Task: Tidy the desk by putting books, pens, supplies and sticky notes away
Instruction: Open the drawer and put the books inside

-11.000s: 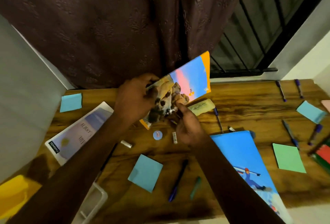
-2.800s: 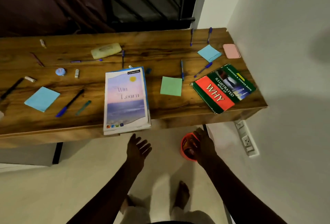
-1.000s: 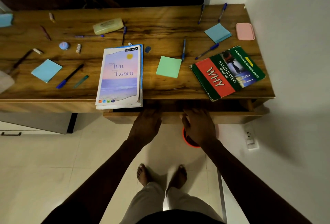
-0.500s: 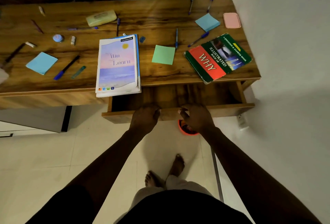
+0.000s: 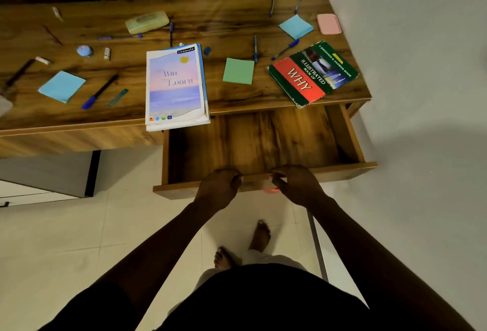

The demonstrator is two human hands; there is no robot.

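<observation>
Your left hand and right hand sit side by side, a small gap between them, each with its fingers curled over the top edge of the drawer front, gripping the board. The drawer stands open under the right half of the desk. Both are brown wood with a dark, streaky grain, and the drawer is a shallow rectangular box. Beyond your left hand, a glossy notebook lies on top of others, its near end hanging over the desk edge and the drawer's back left corner. The cover reads "classmate" and "Win Learn" over a pink and purple sea. Beyond your right hand, a red and green book lies tilted at the desk edge above the drawer, titled "ILLUSTRATED BOOK OF WHY" and "A QUESTION & ANSWER BOOK". Between the two lies a square green sticky pad. Farther left are a blue sticky pad and a black pen with a blue cap.
</observation>
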